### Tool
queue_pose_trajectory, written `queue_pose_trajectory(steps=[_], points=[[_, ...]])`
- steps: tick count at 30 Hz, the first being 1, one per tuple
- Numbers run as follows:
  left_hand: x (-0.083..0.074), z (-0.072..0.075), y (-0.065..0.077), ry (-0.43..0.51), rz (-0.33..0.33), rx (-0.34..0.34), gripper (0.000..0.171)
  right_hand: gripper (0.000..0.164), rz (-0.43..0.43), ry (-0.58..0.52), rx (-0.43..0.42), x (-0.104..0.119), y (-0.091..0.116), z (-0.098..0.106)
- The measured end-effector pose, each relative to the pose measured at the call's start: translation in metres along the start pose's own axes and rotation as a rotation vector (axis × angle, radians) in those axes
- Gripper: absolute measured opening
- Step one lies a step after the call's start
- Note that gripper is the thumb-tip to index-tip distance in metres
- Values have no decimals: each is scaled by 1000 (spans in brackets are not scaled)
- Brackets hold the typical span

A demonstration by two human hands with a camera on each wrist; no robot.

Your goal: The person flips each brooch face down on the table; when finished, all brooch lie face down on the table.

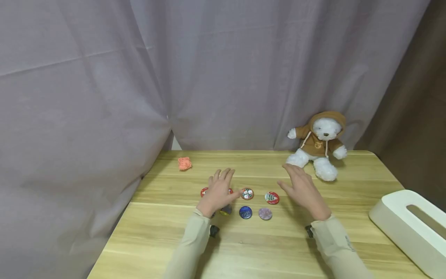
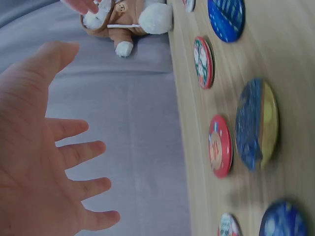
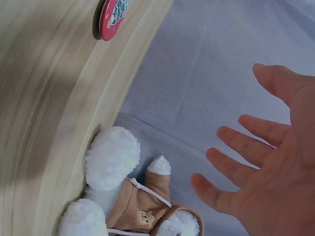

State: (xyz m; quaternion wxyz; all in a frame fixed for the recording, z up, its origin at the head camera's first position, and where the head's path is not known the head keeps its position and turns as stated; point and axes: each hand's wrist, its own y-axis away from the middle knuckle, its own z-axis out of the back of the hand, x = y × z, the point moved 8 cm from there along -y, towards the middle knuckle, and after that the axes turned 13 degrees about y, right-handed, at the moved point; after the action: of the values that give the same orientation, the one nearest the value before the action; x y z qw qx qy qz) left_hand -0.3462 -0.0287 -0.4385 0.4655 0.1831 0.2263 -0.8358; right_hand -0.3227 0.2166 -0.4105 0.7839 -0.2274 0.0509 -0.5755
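My left hand (image 1: 216, 193) hovers over the left part of two rows of round badges, its fingers spread and holding nothing. It partly hides a red badge (image 1: 204, 192) and a blue-and-yellow badge (image 2: 257, 125). To the right of the rows, my right hand (image 1: 302, 190) is raised above the table, fingers apart and nothing in its palm. Nearest to it lies a red badge with a tree (image 1: 271, 198). Between the hands are a red-rimmed badge with white figures (image 1: 247, 193), a dark blue badge (image 1: 245, 212) and a mottled purple badge (image 1: 265, 214).
A white teddy bear in a brown hoodie (image 1: 322, 143) sits at the back right of the wooden table (image 1: 251, 252). A white box with a slot (image 1: 400, 217) stands at the right edge. An orange crocheted piece (image 1: 184, 163) lies back left. Grey curtain (image 1: 223, 77) hangs behind.
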Motion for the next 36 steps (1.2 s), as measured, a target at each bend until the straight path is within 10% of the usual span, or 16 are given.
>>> queue_pose_trajectory(steps=[17,26,36], points=[[-15,-24,-19,44,-35,-12,73,59,-67,-136,-22,-4,-3,-5],[-20,-43,-28,270,9,21,76,59,-65,-174,4,-4,-3,-20],[-28,-64,-37,155,-14,57,75,58,-49,-147,44,-6,3,-36]])
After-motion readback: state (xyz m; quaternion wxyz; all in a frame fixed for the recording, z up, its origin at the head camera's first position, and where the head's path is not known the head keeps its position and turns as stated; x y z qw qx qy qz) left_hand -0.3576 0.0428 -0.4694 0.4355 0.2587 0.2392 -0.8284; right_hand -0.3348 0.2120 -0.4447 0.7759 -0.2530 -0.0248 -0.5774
